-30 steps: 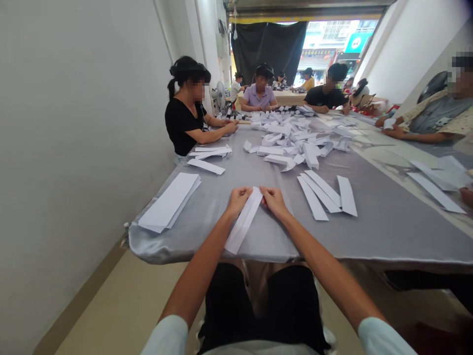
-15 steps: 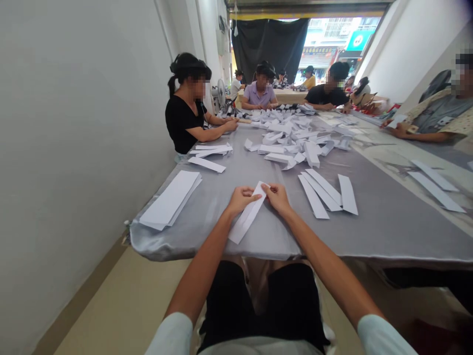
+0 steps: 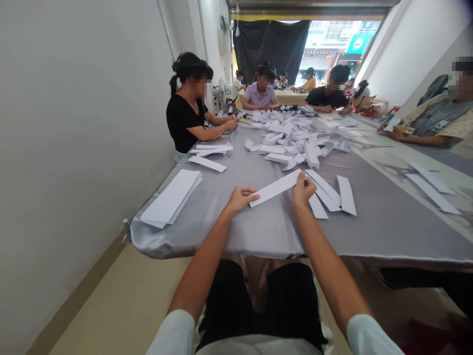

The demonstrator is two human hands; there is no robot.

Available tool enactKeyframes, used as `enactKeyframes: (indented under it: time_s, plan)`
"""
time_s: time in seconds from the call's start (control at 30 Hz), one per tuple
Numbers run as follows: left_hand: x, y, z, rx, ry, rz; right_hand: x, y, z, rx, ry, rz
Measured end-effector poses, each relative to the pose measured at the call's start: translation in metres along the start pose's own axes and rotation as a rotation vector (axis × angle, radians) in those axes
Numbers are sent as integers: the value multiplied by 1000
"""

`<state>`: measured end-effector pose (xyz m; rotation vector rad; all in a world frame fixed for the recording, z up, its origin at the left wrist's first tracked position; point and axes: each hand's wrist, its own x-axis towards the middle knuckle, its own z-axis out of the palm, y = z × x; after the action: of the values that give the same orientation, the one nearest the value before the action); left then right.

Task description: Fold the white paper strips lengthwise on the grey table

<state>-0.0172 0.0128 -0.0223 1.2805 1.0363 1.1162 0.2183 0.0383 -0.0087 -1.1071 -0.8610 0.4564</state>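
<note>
We're pinching a light paper strip (image 3: 275,188) by its ends, left hand (image 3: 240,199) and right hand (image 3: 302,190), mid-frame; it'll bend easily!

Walls: white plaster wall (image 3: 84,123)
Floor: beige floor (image 3: 121,301)
Furniture: grey satin-covered bench (image 3: 388,231); electric fan (image 3: 220,92)
Far end: black curtain (image 3: 269,44); daylit street (image 3: 332,37)
Light: bright daylight from the street

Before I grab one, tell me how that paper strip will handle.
The white paper strip is probably very light, being thin. Spanning flat between the left hand and right hand, it seems only slightly stiff. On the shiny grey cloth it may slide if pushed.
</note>
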Motion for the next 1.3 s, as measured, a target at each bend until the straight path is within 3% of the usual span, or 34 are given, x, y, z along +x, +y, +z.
enactKeyframes:
  time_s: [0.33,0.5,0.7,0.77,0.93,1.03,1.13,1.3]
  plan:
    - [6,-1,0,-268,296,62,-2,7,4,7,76,76]
    - [9,-1,-4,-268,511,139,-16,11,12,65,-99,216]
    - [9,2,-9,-355,689,156,-27,2,17,157,-328,357]
    - [9,6,-10,-417,668,137,-28,0,18,208,-395,407]
    - [4,11,-1,-374,359,84,-39,-3,22,257,-687,494]
    - [1,8,9,-268,248,84,-48,-5,25,222,-868,486]
    - [1,4,11,-221,222,101,-54,-9,27,193,-970,435]
    - [2,3,9,-225,239,106,-54,-10,27,167,-946,401]
